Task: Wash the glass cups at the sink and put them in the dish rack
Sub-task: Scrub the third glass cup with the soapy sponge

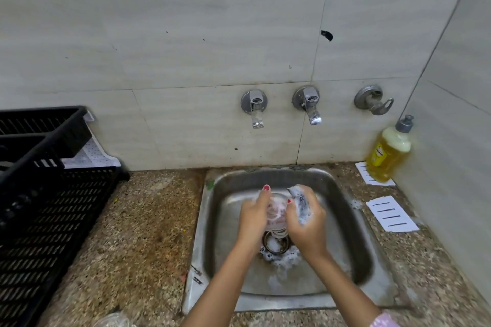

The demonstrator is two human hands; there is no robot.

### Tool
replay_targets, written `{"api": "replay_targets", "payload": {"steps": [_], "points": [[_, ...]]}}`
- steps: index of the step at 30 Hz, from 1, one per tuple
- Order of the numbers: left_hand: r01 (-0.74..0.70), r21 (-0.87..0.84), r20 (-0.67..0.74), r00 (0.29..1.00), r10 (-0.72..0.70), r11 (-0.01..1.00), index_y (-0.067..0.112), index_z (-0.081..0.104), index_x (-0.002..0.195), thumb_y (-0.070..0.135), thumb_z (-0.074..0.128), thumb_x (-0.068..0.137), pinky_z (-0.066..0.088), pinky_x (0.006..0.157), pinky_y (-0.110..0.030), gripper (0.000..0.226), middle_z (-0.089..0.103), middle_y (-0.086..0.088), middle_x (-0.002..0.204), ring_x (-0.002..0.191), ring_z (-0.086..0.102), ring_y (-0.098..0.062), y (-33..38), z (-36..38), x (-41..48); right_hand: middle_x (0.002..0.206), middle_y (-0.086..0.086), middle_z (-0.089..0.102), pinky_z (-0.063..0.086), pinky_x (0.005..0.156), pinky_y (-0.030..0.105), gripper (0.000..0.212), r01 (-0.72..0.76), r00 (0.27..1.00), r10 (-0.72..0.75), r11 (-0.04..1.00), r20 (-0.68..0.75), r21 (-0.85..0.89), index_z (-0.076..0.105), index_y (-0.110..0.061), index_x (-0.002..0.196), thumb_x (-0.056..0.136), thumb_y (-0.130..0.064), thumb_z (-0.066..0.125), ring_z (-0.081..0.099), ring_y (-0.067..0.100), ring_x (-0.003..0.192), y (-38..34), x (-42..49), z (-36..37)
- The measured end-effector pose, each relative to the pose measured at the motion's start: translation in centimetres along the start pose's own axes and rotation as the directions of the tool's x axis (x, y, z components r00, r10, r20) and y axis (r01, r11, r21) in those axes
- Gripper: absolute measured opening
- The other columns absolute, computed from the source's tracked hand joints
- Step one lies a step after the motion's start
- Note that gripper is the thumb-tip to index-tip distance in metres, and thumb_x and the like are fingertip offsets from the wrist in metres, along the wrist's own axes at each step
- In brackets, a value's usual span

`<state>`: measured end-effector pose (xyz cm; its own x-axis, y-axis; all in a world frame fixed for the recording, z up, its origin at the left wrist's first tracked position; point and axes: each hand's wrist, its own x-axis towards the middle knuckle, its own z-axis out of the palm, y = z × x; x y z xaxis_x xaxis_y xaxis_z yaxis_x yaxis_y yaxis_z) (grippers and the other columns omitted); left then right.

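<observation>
Head view, soapy clear glass cup (pixel 276 214), left hand (pixel 253 216) gripping

Black slotted rack (pixel 53 207); brown speckled desk (pixel 143 220); grey steel sink (pixel 342 220); clear glass (pixel 276 210), white with foam; red nails (pixel 266 188); yellow soap bottle (pixel 388 156), grey cap; white cards (pixel 392 214) with black lines.

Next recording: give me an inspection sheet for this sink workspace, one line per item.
Surface: speckled stone counter around a steel sink; foam by the drain.
Job's things: soapy glass cup held over the sink; black dish rack on the counter, left.
Clutter: yellow soap bottle and white lined cards, right of the sink.
Hands: left hand grips the cup; right hand holds a foamy scrubber in its fingers at the cup's rim.
Cables: nothing seen.
Surroundings: tiled wall with three taps.
</observation>
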<state>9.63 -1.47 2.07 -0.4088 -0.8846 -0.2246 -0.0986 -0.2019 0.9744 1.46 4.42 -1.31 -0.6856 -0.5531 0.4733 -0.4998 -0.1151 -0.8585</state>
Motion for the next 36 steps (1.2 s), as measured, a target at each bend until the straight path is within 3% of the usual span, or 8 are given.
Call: {"api": "replay_targets", "payload": {"steps": [7, 11, 14, 18, 25, 29, 31, 36], "points": [[-0.781, 0.584, 0.348, 0.487, 0.801, 0.221, 0.010, 0.057, 0.055, 0.052, 0.030, 0.095, 0.029, 0.046, -0.022, 0.064, 0.052, -0.003, 0.047, 0.043, 0.047, -0.014, -3.3, -1.2, 1.0, 0.048, 0.003, 0.049, 0.025, 0.032, 0.011, 0.034, -0.942, 0.316, 0.852, 0.228, 0.418, 0.247, 0.052, -0.013, 0.061, 0.089, -0.029, 0.041, 0.038, 0.012, 0.029, -1.5, 1.4, 0.3], [-0.299, 0.202, 0.095, 0.954, 0.285, 0.933, -0.003, 0.062, 0.066, 0.065, 0.040, 0.086, 0.048, 0.060, -0.036, 0.074, 0.064, -0.020, 0.064, 0.059, 0.058, -0.024, -2.4, -0.8, 0.3, 0.057, 0.001, 0.055, 0.034, 0.039, 0.020, 0.022, -0.714, 0.700, 0.705, 0.694, 0.114, 0.092, 0.056, -0.012, 0.076, 0.090, -0.024, 0.046, 0.048, 0.016, 0.044, -1.1, 0.2, 0.7], [0.327, -0.259, 0.107, 0.945, -0.310, 0.909, 0.003, 0.064, 0.078, 0.048, 0.035, 0.096, 0.055, 0.073, -0.034, 0.057, 0.071, -0.013, 0.072, 0.065, 0.068, -0.024, -1.0, -0.7, 1.1, 0.086, -0.010, 0.061, 0.040, 0.072, 0.010, 0.024, -0.082, 0.995, 0.089, 0.982, 0.036, -0.169, 0.063, -0.015, 0.098, 0.081, -0.027, 0.052, 0.054, 0.002, 0.081, -0.7, -0.5, 0.3], [-0.009, 0.012, 0.023, 1.000, 0.009, 1.000, 0.009, 0.055, 0.062, 0.034, 0.030, 0.101, 0.039, 0.053, -0.024, 0.053, 0.055, -0.001, 0.050, 0.046, 0.050, -0.015, -1.0, -0.9, 0.0, 0.092, -0.003, 0.064, 0.047, 0.079, 0.017, 0.028, -0.113, 0.991, 0.118, 0.990, 0.060, -0.081, 0.061, -0.009, 0.104, 0.085, -0.026, 0.049, 0.059, 0.007, 0.084, 0.1, -0.2, 0.3], [-0.719, 0.611, 0.398, 0.641, 0.656, 0.332, 0.008, 0.058, 0.065, 0.035, 0.031, 0.092, 0.040, 0.055, -0.033, 0.048, 0.059, -0.007, 0.059, 0.056, 0.054, -0.023, -2.5, -1.8, 0.0, 0.042, 0.001, 0.040, 0.020, 0.032, 0.007, 0.044, -0.955, 0.271, 0.848, 0.178, 0.456, 0.236, 0.045, -0.015, 0.056, 0.093, -0.034, 0.032, 0.029, 0.008, 0.024, -1.5, 0.8, 0.5], [-0.308, 0.039, 0.079, 0.949, 0.305, 0.951, 0.020, 0.051, 0.062, 0.037, 0.038, 0.094, 0.040, 0.047, -0.012, 0.039, 0.058, 0.018, 0.046, 0.047, 0.056, 0.003, 0.0, -0.8, -2.4, 0.059, 0.000, 0.059, 0.041, 0.040, 0.021, 0.022, -0.634, 0.766, 0.633, 0.718, 0.112, 0.288, 0.059, -0.013, 0.076, 0.094, -0.019, 0.048, 0.054, 0.010, 0.043, -0.6, -0.2, 0.8], [0.144, -0.295, 0.117, 0.987, -0.114, 0.945, 0.016, 0.055, 0.071, 0.033, 0.037, 0.100, 0.049, 0.045, -0.015, 0.039, 0.062, 0.014, 0.044, 0.042, 0.059, 0.003, 0.7, -0.4, -2.2, 0.080, -0.003, 0.067, 0.050, 0.065, 0.016, 0.012, -0.213, 0.975, 0.206, 0.972, 0.079, 0.100, 0.063, -0.016, 0.093, 0.087, -0.024, 0.054, 0.063, 0.002, 0.071, 0.0, -0.2, -0.1], [0.206, -0.088, 0.198, 0.962, -0.186, 0.975, 0.007, 0.065, 0.078, 0.023, 0.042, 0.098, 0.053, 0.058, -0.026, 0.035, 0.069, -0.007, 0.067, 0.057, 0.064, -0.014, 0.7, -1.2, -1.1, 0.093, -0.009, 0.065, 0.045, 0.078, 0.007, 0.020, 0.034, 0.983, -0.028, 0.999, 0.179, -0.028, 0.059, -0.018, 0.104, 0.084, -0.017, 0.055, 0.060, -0.003, 0.089, 0.0, 0.4, -1.0]]}}
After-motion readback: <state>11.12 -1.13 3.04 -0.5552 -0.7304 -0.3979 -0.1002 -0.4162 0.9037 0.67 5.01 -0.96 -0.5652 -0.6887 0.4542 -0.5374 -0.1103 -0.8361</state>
